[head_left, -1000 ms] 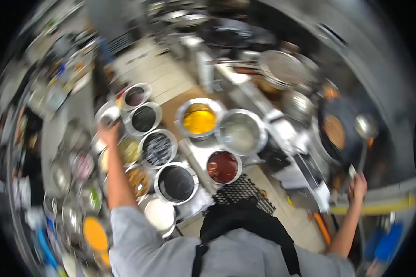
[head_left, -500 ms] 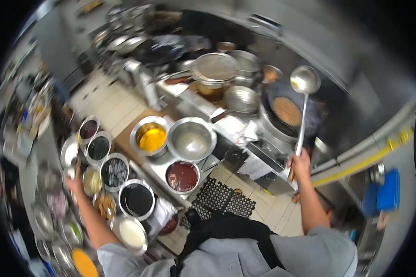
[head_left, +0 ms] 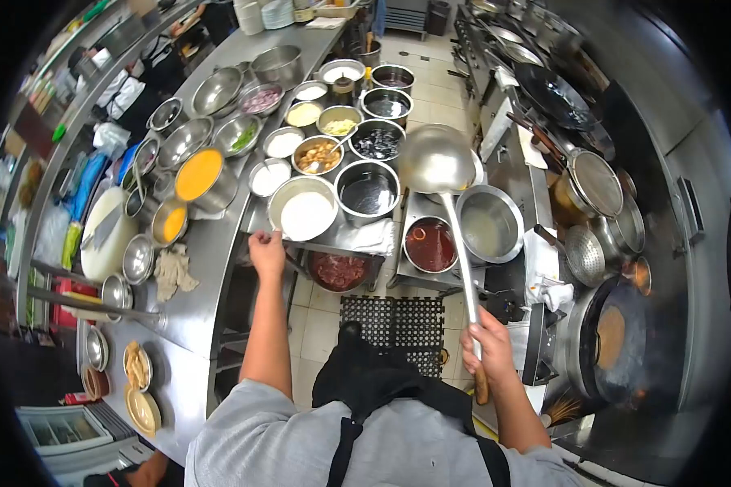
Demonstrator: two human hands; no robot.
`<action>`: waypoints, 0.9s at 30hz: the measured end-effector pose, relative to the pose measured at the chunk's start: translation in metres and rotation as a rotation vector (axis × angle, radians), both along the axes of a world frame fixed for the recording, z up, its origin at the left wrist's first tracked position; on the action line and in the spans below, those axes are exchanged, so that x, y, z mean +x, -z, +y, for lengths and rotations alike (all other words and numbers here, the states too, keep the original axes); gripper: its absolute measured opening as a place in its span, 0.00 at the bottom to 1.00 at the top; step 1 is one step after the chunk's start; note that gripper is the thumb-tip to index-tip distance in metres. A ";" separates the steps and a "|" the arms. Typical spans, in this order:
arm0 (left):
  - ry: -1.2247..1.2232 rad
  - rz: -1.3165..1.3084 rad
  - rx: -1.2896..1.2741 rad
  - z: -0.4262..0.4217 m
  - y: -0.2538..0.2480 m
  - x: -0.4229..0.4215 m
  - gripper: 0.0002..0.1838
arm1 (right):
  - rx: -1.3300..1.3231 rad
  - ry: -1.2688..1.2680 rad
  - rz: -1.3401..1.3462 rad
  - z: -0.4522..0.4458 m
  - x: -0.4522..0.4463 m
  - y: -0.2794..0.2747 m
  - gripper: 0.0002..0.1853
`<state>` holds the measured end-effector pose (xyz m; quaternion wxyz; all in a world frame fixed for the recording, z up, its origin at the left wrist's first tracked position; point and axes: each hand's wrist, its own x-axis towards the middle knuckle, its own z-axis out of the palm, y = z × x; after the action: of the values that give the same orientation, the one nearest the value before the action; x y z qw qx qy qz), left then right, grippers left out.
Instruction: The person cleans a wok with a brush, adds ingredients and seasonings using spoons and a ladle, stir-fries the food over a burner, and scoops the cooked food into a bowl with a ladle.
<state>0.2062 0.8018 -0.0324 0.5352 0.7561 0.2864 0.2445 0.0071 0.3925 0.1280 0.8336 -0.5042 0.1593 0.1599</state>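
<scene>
Only the head view to go on here, so from that: what you've got in hand is the ladle (head_left: 468, 290), up over the pots, and my tip would be a steady wrist. The long handle makes every little twist bigger out at the bowl end. I'd hold it high enough to clear the rims, mainly the pot of red liquid (head_left: 408, 258) to the left of your grip and past it, and the steel bowl (head_left: 512, 221) directly beyond your grip. The handle crosses in front of both in this view, so mind your clearance.

Grip-wise, your right hand (head_left: 489, 349) is wrapped snugly around the handle, low down, with the wooden end poking out just below your fist. No slack I can see. The ladle's bowl end sits well beyond that fist and a bit left; I see no food in it. The wok (head_left: 651, 341) is off to the right of that hand, well apart.

Your left hand (head_left: 266, 253) has its fingers loosely curled just beside the pot of white stuff (head_left: 303, 185), at its near edge. Can't tell if they're touching the rim or pinching anything, honestly.
</scene>
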 end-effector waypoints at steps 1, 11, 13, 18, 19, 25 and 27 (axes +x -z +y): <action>-0.038 0.054 -0.032 -0.002 -0.003 0.000 0.24 | -0.081 -0.060 0.021 0.018 0.011 -0.003 0.26; 0.226 0.151 -0.097 0.014 0.029 0.011 0.14 | -1.119 -0.472 -0.296 0.137 0.055 0.023 0.33; 0.232 0.098 -0.007 0.008 0.024 0.006 0.16 | -1.178 -0.488 -0.329 0.151 0.058 0.021 0.33; 0.216 0.033 -0.279 -0.005 0.011 0.001 0.15 | -1.402 -0.574 -0.338 0.179 0.061 0.017 0.35; 0.216 0.034 -0.286 -0.004 0.009 0.000 0.15 | -1.408 -0.577 -0.336 0.183 0.060 0.016 0.35; 0.288 0.021 -0.255 0.004 0.007 0.000 0.18 | -1.355 -0.596 -0.283 0.197 0.046 0.021 0.38; 0.323 0.052 -0.266 0.011 0.009 0.003 0.17 | -1.321 -0.591 -0.280 0.199 0.043 0.018 0.39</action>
<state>0.2091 0.8125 -0.0410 0.6551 0.7208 0.2051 0.0960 0.0502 0.5917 0.1098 0.2907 -0.9388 -0.0283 0.1826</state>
